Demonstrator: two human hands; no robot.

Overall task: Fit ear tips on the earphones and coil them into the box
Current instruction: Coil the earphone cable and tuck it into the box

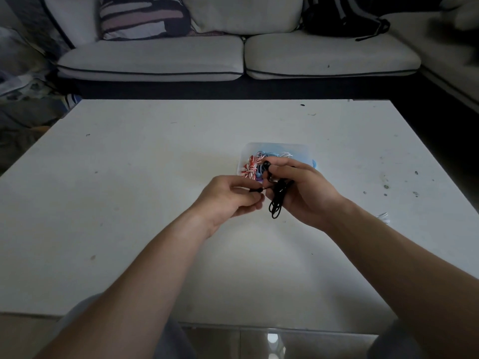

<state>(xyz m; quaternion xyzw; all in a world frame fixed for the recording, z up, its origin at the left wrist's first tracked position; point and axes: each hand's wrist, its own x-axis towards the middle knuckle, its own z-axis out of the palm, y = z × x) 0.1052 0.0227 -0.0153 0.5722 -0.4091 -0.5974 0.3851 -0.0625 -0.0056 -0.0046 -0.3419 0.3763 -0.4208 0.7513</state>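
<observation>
At the bottom edge, the person's knees in grey fabric frame a strip of glossy tiled floor (pixel 259 343). Both bare forearms reach out over the white table (pixel 129 177), whose top is scuffed and speckled with small dark marks.

The right hand (pixel 303 193) grips a bundle of black earphones (pixel 278 200) with curled fingers. One earbud (pixel 266 165) sticks up above its fingertips and loops of cable hang below the palm. The left hand (pixel 230 195), fingers curled, pinches a small dark end of the same earphones just beside the right hand. Which part it is cannot be told.

A thin white cable (pixel 383 217) lies on the table to the right, well apart from the hands. Just behind the hands, and partly hidden by them, sits a clear plastic box (pixel 274 147) holding red-and-white coiled earphones (pixel 250 167) and blue earphones (pixel 269 153).

Beyond the table stands a pale sofa (pixel 233 55) with dark piping. A striped cushion (pixel 145 16) lies on it at the left and a black backpack (pixel 342 19) at the right.
</observation>
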